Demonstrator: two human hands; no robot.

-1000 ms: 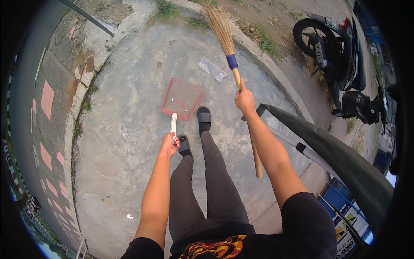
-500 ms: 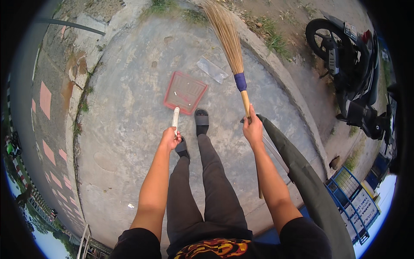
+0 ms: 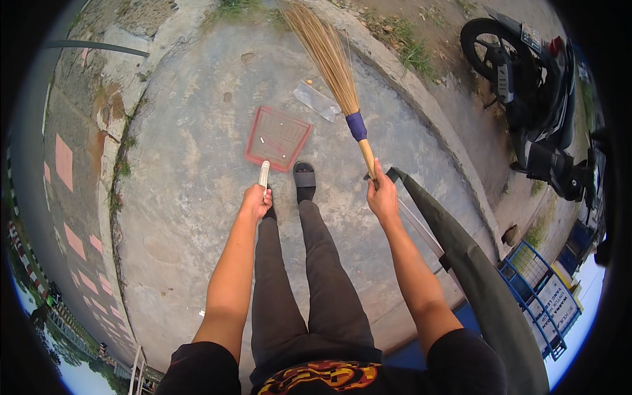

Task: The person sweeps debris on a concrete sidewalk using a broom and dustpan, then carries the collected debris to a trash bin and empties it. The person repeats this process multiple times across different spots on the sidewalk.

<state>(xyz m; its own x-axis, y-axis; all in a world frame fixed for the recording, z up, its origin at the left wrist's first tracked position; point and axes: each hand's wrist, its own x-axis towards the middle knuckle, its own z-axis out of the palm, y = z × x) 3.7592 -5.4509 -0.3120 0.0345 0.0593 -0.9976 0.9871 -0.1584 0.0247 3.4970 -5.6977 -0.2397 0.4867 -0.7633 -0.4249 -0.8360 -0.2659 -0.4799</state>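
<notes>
My left hand point(image 3: 255, 200) is closed round the white handle of a red dustpan point(image 3: 293, 137), which is low over or on the concrete in front of my feet. A few small pale bits lie in the pan. In my right hand point(image 3: 382, 197) is a stick broom point(image 3: 322, 59), gripped by its light wooden handle below the purple binding. Its bristles point away and to the left, fanning out beyond a crumpled clear plastic wrapper point(image 3: 315, 101). The wrapper lies on the ground between the pan and the broom. A tiny orange bit point(image 3: 309, 82) shows beside it.
Dark olive fabric point(image 3: 471, 263) with a pale pole runs along my right arm. A low concrete curb point(image 3: 434, 112) borders the slab, and a black motorcycle point(image 3: 520, 85) is parked past it. Blue metal railings point(image 3: 536, 303) stand at the right. Leftward runs a paved strip point(image 3: 72, 237).
The broom's bristle end has swung slightly left, now nearer the wrapper. An orange bit has come into sight by the wrapper. My left foot is now mostly hidden behind my left hand.
</notes>
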